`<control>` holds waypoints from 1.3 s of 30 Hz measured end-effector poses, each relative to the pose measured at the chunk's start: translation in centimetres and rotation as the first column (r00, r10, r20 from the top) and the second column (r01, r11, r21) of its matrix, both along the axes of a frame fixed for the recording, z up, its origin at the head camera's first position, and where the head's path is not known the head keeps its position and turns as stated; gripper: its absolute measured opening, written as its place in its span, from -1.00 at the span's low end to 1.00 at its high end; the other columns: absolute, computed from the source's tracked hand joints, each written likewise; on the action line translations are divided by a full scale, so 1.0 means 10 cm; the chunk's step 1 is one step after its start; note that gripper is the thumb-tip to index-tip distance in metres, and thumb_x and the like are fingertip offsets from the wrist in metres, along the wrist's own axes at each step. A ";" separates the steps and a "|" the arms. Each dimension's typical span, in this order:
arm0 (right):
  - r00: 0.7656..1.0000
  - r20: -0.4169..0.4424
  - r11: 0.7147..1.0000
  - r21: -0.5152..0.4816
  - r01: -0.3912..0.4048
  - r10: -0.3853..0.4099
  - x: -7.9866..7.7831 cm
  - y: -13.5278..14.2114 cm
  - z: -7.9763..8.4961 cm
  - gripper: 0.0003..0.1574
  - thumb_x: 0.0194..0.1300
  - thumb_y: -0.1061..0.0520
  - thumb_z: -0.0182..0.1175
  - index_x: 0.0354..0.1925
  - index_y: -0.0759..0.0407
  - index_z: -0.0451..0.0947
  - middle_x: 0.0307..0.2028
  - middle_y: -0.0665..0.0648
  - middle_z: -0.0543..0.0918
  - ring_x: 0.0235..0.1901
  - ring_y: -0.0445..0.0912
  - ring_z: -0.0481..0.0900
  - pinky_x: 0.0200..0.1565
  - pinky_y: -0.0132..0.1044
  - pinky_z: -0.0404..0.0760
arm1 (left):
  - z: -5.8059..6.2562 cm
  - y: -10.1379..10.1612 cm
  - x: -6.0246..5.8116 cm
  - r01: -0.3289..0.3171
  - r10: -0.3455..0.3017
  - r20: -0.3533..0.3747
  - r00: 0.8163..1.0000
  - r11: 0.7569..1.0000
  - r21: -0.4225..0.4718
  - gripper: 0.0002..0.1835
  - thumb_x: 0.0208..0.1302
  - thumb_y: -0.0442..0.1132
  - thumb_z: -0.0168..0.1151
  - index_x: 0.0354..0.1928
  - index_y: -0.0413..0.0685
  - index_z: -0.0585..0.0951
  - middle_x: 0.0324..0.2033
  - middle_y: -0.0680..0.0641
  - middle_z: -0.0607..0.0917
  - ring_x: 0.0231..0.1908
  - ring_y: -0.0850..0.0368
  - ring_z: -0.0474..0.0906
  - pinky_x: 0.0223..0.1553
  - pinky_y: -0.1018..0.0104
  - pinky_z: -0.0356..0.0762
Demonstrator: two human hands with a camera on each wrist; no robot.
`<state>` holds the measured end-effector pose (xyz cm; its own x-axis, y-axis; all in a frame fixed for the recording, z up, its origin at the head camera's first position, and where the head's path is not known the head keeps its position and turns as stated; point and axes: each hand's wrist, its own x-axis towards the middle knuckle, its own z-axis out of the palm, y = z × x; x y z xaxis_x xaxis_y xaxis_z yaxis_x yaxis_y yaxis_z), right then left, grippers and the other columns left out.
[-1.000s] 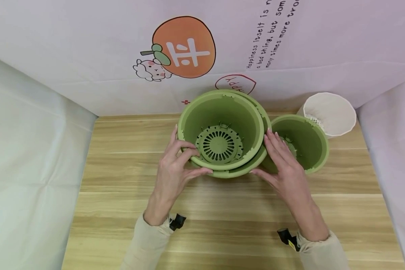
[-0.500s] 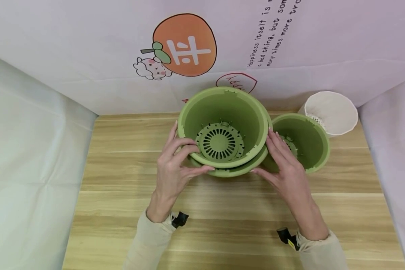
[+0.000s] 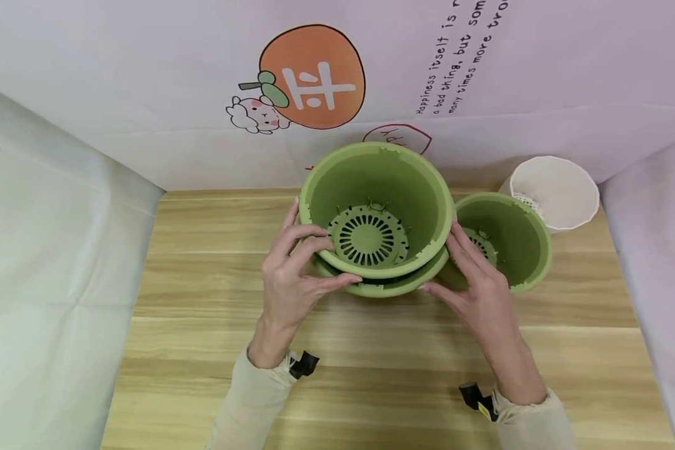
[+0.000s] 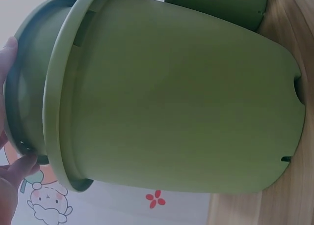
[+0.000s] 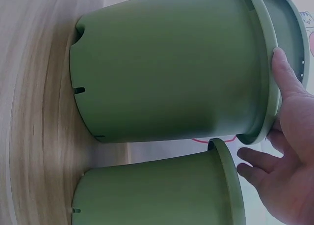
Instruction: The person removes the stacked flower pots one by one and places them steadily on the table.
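Note:
Two green plastic flower pots stand nested, the inner pot (image 3: 371,159) raised partway out of the outer pot (image 3: 394,289). Slots pierce the inner pot's round base. My left hand (image 3: 287,275) grips the inner pot's rim at the left, fingertips curled over its inside and thumb along the front. On the right, my right hand (image 3: 478,287) holds the outer pot's rim, its thumb (image 5: 284,70) pressing the edge in the right wrist view. The outer pot's wall (image 4: 181,97) fills the left wrist view, its base on the table.
A smaller green pot (image 3: 517,250) stands just right of the nested pair, close behind my right fingers. Beyond it, a white pot (image 3: 559,194) sits in the back right corner. The wooden table (image 3: 382,362) meets a printed cloth wall (image 3: 202,156) behind.
The inner pot has risen a little and shifted toward the back, widening the front gap between the rims. My left hand has moved slightly with it; the right stays at the outer rim.

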<state>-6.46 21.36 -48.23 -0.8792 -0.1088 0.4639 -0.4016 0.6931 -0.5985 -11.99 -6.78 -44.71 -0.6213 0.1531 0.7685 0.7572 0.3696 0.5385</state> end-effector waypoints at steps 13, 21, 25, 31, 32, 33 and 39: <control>0.998 0.053 0.999 -0.015 0.035 -0.034 0.04 0.00 -0.02 0.27 -0.25 0.03 0.63 0.44 0.06 0.29 0.45 0.05 0.28 0.36 0.06 0.35 0.34 -0.38 0.29 | 0.11 0.10 -0.03 0.003 0.001 -0.055 0.998 0.998 0.065 -0.43 -0.04 0.18 0.50 -0.49 -0.28 0.60 -0.30 -0.24 0.63 0.00 -0.27 0.61 0.35 -0.20 0.27; 0.998 0.041 0.999 -0.024 0.039 -0.038 0.03 0.00 -0.02 0.36 -0.40 0.22 0.68 0.43 0.07 0.31 0.45 0.04 0.29 0.35 0.06 0.36 0.34 -0.39 0.30 | 0.16 0.11 -0.06 0.001 0.009 -0.105 0.994 0.995 0.096 -0.41 -0.03 0.18 0.49 -0.51 -0.28 0.59 -0.34 -0.26 0.63 -0.24 -0.12 0.66 0.34 -0.26 0.24; 0.999 0.030 0.998 -0.046 0.037 -0.035 0.02 -0.01 -0.02 0.32 -0.38 0.19 0.67 0.42 0.07 0.33 0.44 0.05 0.31 0.35 0.05 0.37 0.32 -0.42 0.31 | 0.19 0.10 -0.07 -0.013 0.026 -0.125 0.992 0.994 0.105 -0.40 -0.02 0.19 0.48 -0.51 -0.29 0.58 -0.35 -0.28 0.63 -0.21 -0.16 0.67 0.33 -0.28 0.24; 0.999 0.009 0.996 -0.083 0.039 -0.038 0.01 -0.02 -0.02 0.10 -0.13 -0.17 0.47 0.38 0.09 0.39 0.41 0.06 0.36 0.33 0.06 0.40 0.30 -0.44 0.33 | 0.26 0.09 -0.08 -0.016 0.034 -0.144 0.989 0.992 0.124 -0.40 -0.01 0.19 0.48 -0.51 -0.30 0.59 -0.36 -0.30 0.64 -0.22 -0.17 0.66 0.33 -0.29 0.24; 0.999 0.008 0.996 -0.085 0.040 -0.039 0.01 -0.02 -0.02 0.09 -0.10 -0.21 0.43 0.38 0.08 0.39 0.41 0.06 0.36 0.32 0.06 0.40 0.30 -0.45 0.33 | 0.27 0.09 -0.08 -0.014 0.033 -0.147 0.989 0.992 0.128 -0.39 -0.01 0.19 0.48 -0.51 -0.31 0.59 -0.36 -0.30 0.64 -0.23 -0.16 0.66 0.33 -0.30 0.24; 0.999 0.007 0.996 -0.085 0.041 -0.040 0.01 -0.02 -0.02 0.08 -0.08 -0.25 0.40 0.38 0.08 0.39 0.41 0.06 0.36 0.32 0.06 0.40 0.30 -0.45 0.33 | 0.29 0.09 -0.09 -0.013 0.033 -0.150 0.988 0.991 0.132 -0.39 -0.01 0.19 0.48 -0.51 -0.31 0.59 -0.36 -0.30 0.63 -0.25 -0.15 0.66 0.33 -0.30 0.23; 0.999 -0.001 0.996 -0.083 0.040 -0.040 -0.01 -0.03 -0.02 0.09 -0.08 -0.31 0.38 0.38 0.10 0.40 0.41 0.05 0.37 0.32 0.05 0.41 0.31 -0.45 0.33 | 0.37 0.08 -0.11 -0.016 0.043 -0.170 0.984 0.987 0.158 -0.37 -0.01 0.19 0.47 -0.52 -0.35 0.58 -0.39 -0.32 0.62 -0.26 -0.18 0.65 0.33 -0.33 0.21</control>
<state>-6.59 21.09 -48.42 -0.8810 -0.0344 0.4719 -0.3758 0.6568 -0.6537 -13.08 -5.96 -41.00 -0.4794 0.0067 0.8776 0.8339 0.3151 0.4531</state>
